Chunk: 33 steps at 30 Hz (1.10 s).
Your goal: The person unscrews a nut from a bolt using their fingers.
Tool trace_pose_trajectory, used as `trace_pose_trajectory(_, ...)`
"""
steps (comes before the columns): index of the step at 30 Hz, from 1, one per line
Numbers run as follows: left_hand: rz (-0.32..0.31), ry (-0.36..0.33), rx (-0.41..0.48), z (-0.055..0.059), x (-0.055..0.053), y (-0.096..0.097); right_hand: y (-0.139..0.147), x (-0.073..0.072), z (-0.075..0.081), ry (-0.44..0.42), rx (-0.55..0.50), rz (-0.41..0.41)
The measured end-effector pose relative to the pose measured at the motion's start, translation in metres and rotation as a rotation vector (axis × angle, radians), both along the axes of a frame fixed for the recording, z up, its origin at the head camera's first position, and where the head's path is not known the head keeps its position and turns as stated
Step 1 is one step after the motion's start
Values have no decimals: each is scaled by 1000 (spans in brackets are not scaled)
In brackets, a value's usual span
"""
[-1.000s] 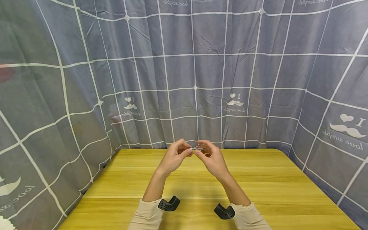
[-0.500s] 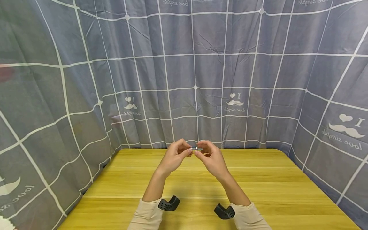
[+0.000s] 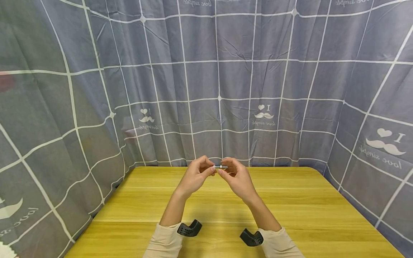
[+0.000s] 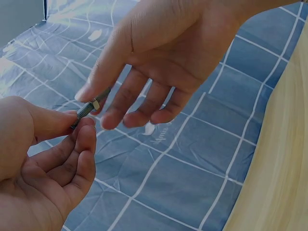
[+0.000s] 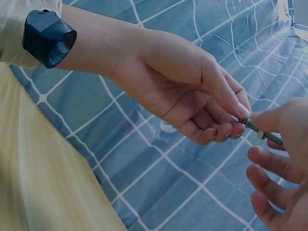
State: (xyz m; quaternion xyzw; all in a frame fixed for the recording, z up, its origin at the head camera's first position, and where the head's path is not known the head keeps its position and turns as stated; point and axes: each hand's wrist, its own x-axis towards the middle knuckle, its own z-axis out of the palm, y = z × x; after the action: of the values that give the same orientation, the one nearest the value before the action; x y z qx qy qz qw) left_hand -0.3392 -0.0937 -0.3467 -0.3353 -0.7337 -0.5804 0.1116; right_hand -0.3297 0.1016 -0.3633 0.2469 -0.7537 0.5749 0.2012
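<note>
In front of me, over the far part of the table, both hands meet at a small metal bolt point(image 3: 217, 166) with a threaded shank, held roughly level. My left hand point(image 3: 195, 175) pinches one end of it between thumb and forefinger, hiding that end. Partway along the shank sits a hex nut point(image 5: 260, 134), its faces in plain sight. The right hand point(image 3: 237, 176) is at the other end, thumb tip and forefinger parted on either side of the shank close to the nut point(image 4: 96, 104). Its remaining fingers point(image 4: 154, 103) extend loosely.
A yellow wood-grain table point(image 3: 219, 208) spreads below the hands. Grey-blue checked curtain point(image 3: 200, 82) hangs behind it and along both sides. Each sleeve carries a black wrist mount, the left mount point(image 3: 189, 228) and the right mount point(image 3: 251, 237).
The right thumb tip has shifted slightly down and left, leaving the nut more exposed. My left hand stays still on the bolt. The curtain at right has drifted slightly left.
</note>
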Motion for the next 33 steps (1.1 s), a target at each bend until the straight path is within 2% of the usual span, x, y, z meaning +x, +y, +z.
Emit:
trace_pose_trajectory(21, 7, -4, -9, 1, 1, 1, -1, 2, 2, 48, 11, -19)
trace_pose_trajectory(33, 4, 8, -15, 0, 2, 1, 1, 2, 1, 41, 7, -18)
